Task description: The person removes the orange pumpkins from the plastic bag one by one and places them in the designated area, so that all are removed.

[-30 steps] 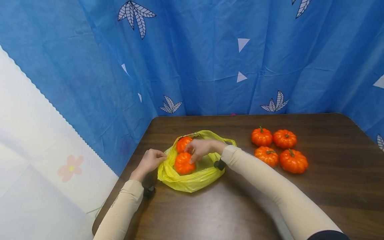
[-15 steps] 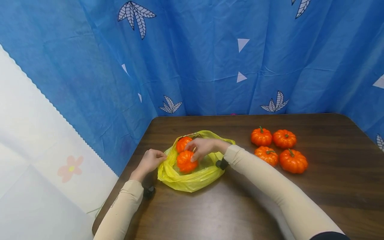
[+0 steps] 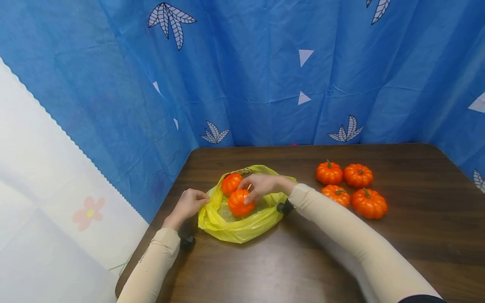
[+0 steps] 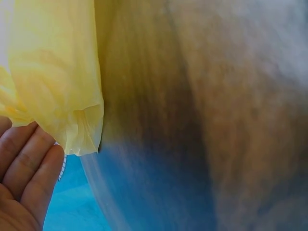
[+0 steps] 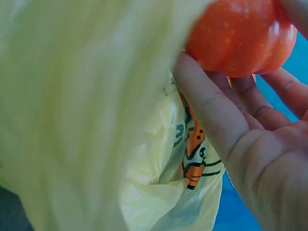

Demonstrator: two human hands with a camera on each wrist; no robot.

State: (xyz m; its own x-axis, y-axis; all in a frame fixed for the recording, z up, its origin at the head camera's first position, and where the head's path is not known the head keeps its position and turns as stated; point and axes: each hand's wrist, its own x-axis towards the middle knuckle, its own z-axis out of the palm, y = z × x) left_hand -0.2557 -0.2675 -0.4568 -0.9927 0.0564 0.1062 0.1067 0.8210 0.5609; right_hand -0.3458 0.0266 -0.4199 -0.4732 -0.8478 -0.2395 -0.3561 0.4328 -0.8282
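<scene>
R sleeve (image 3: 354,242) hides pt of loose pumpkin (image 3: 335,192). L wrist cam: L hand (image 4: 24,175) cut off, table (image 4: 255,86) blurry. R wrist cam: held pumpkin (image 5: 240,41) cut off, near bag (image 5: 91,106) pt. blurry.

The head camera is looking forward and down from above, covering the table (image 3: 261,269) and, beyond it, the blue curtain (image 3: 261,71). The left wrist camera is facing the left hand (image 4: 28,173) at close range, with the yellow bag (image 4: 57,72) filling one upper corner. The right wrist camera is viewing the right hand (image 5: 264,144) and its pumpkin (image 5: 240,38) from close by. All three views are sharing the yellow bag.
</scene>
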